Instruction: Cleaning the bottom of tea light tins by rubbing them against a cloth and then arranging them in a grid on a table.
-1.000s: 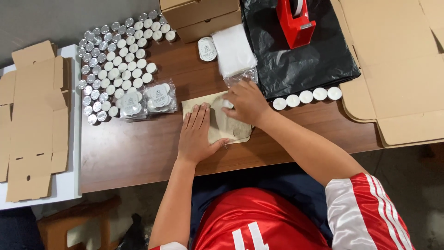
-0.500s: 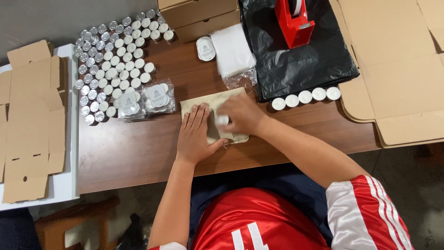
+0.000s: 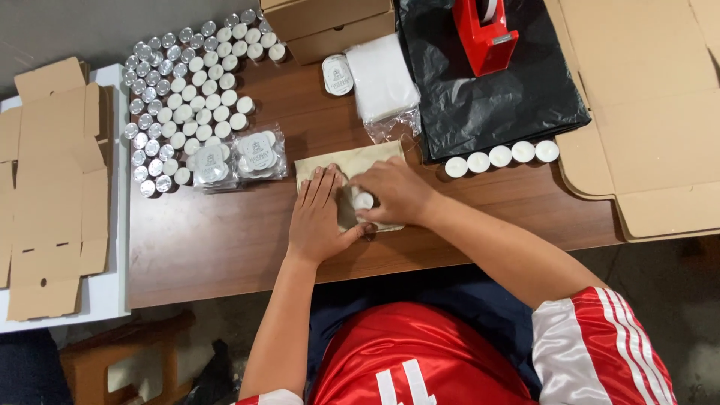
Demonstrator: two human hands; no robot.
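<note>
The small white tealight candle (image 3: 364,200) sits pinched under the right hand (image 3: 394,191), just right of the flat left hand (image 3: 319,217) pressing the beige paper pouch (image 3: 349,161).

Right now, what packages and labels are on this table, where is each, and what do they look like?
Clear packs: two, left of the hands, tealights under round white labels.
Round label: white, far side, beside folded white bags.
Brown boxes: stacked, far edge.
Beige pouch: flat under left hand and right hand.
</note>
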